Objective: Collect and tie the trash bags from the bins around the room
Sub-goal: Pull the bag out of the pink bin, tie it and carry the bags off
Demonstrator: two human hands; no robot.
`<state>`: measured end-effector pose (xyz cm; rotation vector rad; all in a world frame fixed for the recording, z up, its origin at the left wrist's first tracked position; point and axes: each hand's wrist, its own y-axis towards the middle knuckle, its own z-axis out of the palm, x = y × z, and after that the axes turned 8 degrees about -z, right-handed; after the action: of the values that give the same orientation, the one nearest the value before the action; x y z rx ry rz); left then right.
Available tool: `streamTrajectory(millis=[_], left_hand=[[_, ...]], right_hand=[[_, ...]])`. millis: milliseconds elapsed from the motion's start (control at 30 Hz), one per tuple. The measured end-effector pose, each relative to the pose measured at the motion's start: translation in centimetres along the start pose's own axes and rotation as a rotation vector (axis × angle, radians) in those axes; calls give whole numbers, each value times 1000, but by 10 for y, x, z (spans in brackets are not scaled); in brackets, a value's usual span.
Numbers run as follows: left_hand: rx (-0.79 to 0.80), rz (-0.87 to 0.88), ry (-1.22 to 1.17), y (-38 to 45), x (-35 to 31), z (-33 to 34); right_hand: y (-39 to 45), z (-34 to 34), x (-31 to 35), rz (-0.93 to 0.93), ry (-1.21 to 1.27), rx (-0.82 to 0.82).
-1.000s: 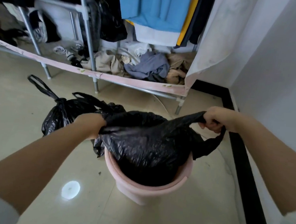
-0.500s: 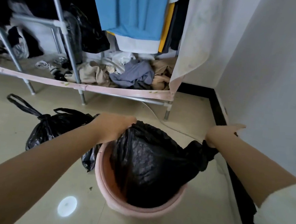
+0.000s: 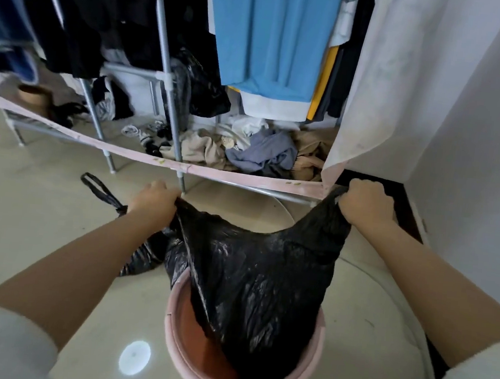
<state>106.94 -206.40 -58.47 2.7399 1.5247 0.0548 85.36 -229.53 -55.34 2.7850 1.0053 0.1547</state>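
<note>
A black trash bag (image 3: 258,281) hangs stretched between my hands, its lower part still inside the round pink bin (image 3: 177,362) on the floor. My left hand (image 3: 152,203) grips the bag's left top corner. My right hand (image 3: 364,205) grips the right top corner, held a little higher. A second black bag (image 3: 141,255), tied with a loop handle, lies on the floor to the left, partly hidden behind my left forearm.
An open metal-frame wardrobe (image 3: 167,83) with hanging clothes and a pile of garments (image 3: 258,153) stands just beyond the bin. A white wall (image 3: 477,134) with a black skirting strip closes the right side. A white cable (image 3: 386,282) trails across the beige tiles.
Both hands have taken the bag's top corners and pulled them up and apart, lifting the bag partly out of the pink bin. The view has moved closer to the wardrobe.
</note>
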Motion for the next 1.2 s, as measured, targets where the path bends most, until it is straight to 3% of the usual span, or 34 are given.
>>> streamTrajectory(millis=[100, 167, 300, 433, 533, 667, 800, 900, 1033, 1200], left_hand=[[174, -75, -799, -9, -19, 0], [189, -51, -954, -19, -34, -10], [-162, 98, -535, -22, -30, -60], [-412, 103, 50, -18, 17, -136], [-510, 59, 301, -27, 67, -183], [-547, -14, 433, -50, 125, -209], [-457, -73, 525, -83, 165, -189], [-347, -203, 460, -100, 191, -148], [-90, -453, 62, -117, 230, -77], [213, -362, -86, -147, 290, 16]], right_hand=[[2, -9, 31, -89, 104, -32], [3, -21, 52, -160, 228, -20], [14, -70, 99, -320, 312, -152], [24, -129, 160, -510, 230, -262], [20, -171, 211, -666, 166, -359], [1, -204, 268, -901, 80, -438], [-23, -186, 318, -1111, 74, -427], [-47, -138, 342, -1082, 99, -423], [-80, -62, 370, -964, 223, -145], [-131, 23, 399, -810, 434, 169]])
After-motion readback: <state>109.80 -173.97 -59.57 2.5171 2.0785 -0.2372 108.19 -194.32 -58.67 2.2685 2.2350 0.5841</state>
